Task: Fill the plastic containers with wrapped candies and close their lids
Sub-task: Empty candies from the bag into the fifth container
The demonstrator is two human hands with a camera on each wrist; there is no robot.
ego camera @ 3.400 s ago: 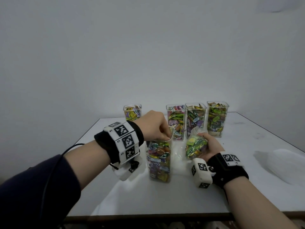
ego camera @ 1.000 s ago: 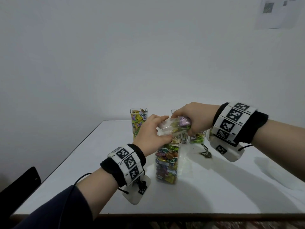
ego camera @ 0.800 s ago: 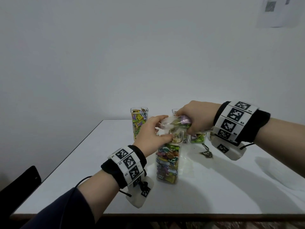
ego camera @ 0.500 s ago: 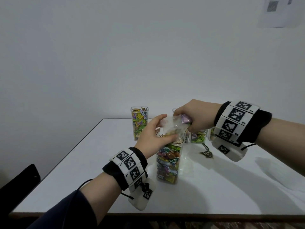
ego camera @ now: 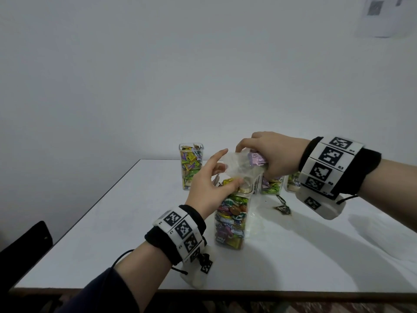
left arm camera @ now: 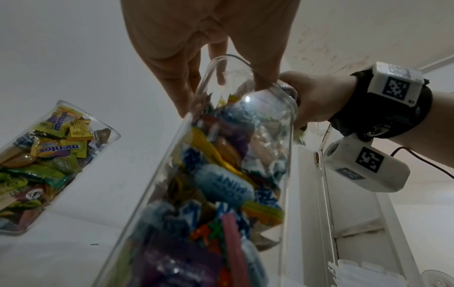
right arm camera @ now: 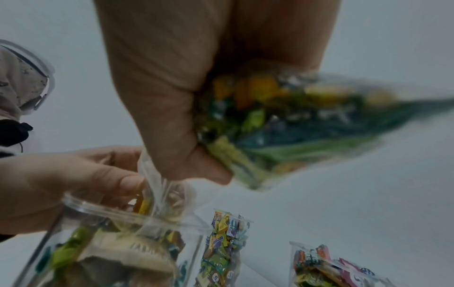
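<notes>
A tall clear container [ego camera: 231,220], packed with wrapped candies almost to its open rim, stands near the middle of the white table [ego camera: 112,222]. My right hand [ego camera: 273,152] grips a clear plastic candy bag [ego camera: 241,164] and holds it tipped over the container's mouth. My left hand [ego camera: 209,186] pinches the bag's open end at the rim, index finger raised. In the right wrist view the bag [right arm camera: 294,116] bulges with candies behind my fist, and its mouth hangs into the container [right arm camera: 110,252]. In the left wrist view the container [left arm camera: 221,174] fills the middle.
An open candy container [ego camera: 191,166] stands at the back left. Two more [ego camera: 270,186] [ego camera: 292,182] stand partly hidden behind my right hand. A small dark scrap [ego camera: 282,208] lies right of the near container. A black chair [ego camera: 24,242] is at the table's left.
My right hand lifted the candy bag off the table and tipped it over the near container. In the last second my left index finger straightened and the bag's mouth sagged toward the rim.
</notes>
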